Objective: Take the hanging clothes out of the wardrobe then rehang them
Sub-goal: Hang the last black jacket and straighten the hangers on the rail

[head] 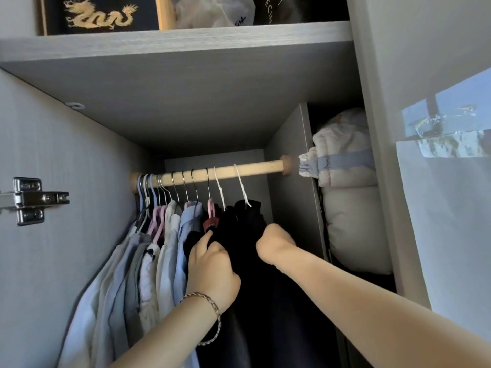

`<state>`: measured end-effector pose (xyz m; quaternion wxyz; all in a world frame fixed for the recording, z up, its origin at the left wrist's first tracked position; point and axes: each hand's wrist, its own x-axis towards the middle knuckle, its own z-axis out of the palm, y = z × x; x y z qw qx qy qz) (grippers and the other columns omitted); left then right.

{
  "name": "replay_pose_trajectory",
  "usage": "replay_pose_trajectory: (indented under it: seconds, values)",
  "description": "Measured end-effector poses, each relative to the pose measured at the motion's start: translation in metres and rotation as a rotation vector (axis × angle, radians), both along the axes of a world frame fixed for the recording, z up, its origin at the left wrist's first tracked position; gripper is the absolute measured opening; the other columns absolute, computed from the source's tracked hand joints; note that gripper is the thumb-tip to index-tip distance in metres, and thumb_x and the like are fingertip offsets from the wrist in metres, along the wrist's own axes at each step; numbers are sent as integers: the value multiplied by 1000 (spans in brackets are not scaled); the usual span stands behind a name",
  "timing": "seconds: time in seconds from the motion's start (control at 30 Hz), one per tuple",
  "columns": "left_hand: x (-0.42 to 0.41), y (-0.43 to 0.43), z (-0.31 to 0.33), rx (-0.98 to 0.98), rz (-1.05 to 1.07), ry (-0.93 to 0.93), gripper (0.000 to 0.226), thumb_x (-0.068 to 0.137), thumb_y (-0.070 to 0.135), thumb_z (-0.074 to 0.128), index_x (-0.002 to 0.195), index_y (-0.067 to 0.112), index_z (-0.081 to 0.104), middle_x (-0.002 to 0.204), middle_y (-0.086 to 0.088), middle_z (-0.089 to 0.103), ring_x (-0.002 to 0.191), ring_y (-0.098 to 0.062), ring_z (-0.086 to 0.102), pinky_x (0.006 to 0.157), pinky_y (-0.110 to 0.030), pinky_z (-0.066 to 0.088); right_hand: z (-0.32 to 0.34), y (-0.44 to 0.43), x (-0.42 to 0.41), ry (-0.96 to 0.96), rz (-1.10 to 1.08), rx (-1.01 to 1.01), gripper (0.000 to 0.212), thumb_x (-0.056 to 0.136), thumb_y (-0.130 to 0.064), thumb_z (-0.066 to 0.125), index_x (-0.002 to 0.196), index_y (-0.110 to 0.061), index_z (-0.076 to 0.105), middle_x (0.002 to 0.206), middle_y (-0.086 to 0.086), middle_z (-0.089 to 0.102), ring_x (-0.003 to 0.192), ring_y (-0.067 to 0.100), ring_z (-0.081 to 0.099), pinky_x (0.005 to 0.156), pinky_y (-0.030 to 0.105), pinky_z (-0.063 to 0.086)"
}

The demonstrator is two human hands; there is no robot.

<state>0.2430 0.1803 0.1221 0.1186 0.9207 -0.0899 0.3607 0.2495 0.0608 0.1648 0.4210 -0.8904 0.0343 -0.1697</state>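
All garments visible remain on the wooden rail (223,170); no empty hanger and no removed item is in view. Judged from this, the removal stage is at or near its start, and the rehanging stage has not begun.

Left section of the rail: a tightly packed group of pale shirts (148,261), in light blue, grey and white, hangs on pink, blue and metal hangers crowded against the left wall of the wardrobe (66,235). None of these is being touched.

Centre: the left hand (212,266), a bracelet (210,309) on its wrist, reaches into the boundary between the pale shirts and the dark garments (247,235). Its index finger is extended toward a small red item (211,223) just below a pink hanger; the remaining fingers are curled against dark fabric. Whether they actually pinch the fabric cannot be told.

Right of centre: the right hand (276,241) is closed into a fist at the shoulder of the rightmost dark garment, which hangs from a white hook (243,187). The fist appears to have hold of the cloth or the hanger beneath it; the fingers face away, so the exact grip is hidden.

Right end: the rail is bare from the white hook to its end cap. Beyond the partition, a padded bundle (348,195) is stowed in a separate compartment.

Remaining work: lift every hanger off the rail, then return each one.
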Motion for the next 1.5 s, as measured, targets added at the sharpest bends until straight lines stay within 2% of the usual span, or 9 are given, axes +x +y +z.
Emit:
replay_pose_trajectory:
  seconds: [0.27,0.47,0.6,0.8,0.9,1.17,1.27,1.4,1.5]
  values:
    - [-6,-75,16,249,-86,12,33,82,12,46,110,5,61,124,-5,54,137,-17,25,119,-38,-5,2,-55,2,-80,-322,151,30,92,-4,46,117,7,56,123,23,59,115,36,56,88,35,47]
    - [-3,-74,10,240,-139,-7,49,88,42,37,113,8,61,123,-4,54,129,-21,38,112,-38,23,-5,-54,-1,-114,-422,-111,25,87,-12,53,110,-4,62,116,16,62,109,33,58,84,34,48]
    - [5,-35,3,12,-92,-353,33,81,41,45,80,21,71,89,6,68,97,-18,66,88,-42,50,-6,-32,6,-622,-361,-411,35,81,-7,58,116,-6,58,116,16,53,111,38,48,87,41,42]
    - [5,-14,13,-227,1,85,63,89,13,50,144,12,20,130,-9,44,110,-22,53,84,-27,48,-11,-7,21,-92,-120,-387,39,92,-4,43,131,-4,38,129,18,50,115,32,53,88,36,46]
    - [8,-14,14,-381,-105,87,70,87,3,48,147,15,14,98,-6,57,78,-17,57,64,-23,48,-16,-18,17,-264,-213,-327,36,91,1,35,122,-9,51,117,14,60,108,32,58,83,34,46]
    - [8,-46,18,-322,-324,212,50,81,7,52,129,16,46,105,-9,66,98,-25,63,82,-29,52,3,-22,10,-215,-52,-47,30,95,-28,44,73,-11,54,81,9,58,77,27,55,62,27,37]
    - [-1,-37,27,-197,-287,245,33,82,37,58,111,21,57,101,-1,67,97,-21,63,74,-29,48,9,-13,24,-90,27,-2,31,95,-28,47,102,-2,60,99,16,61,98,31,59,71,25,36]
    - [-3,5,32,54,187,-215,38,88,35,53,121,16,53,125,1,55,122,-21,46,98,-34,35,6,2,36,-32,81,-93,27,93,-13,48,115,2,56,115,19,61,106,32,58,73,25,40]
    - [-7,21,33,-6,229,15,36,91,24,49,124,11,44,133,-5,41,114,-23,48,80,-27,40,3,0,35,-92,-4,-104,26,96,-10,43,117,3,52,118,21,58,110,36,56,77,28,41]
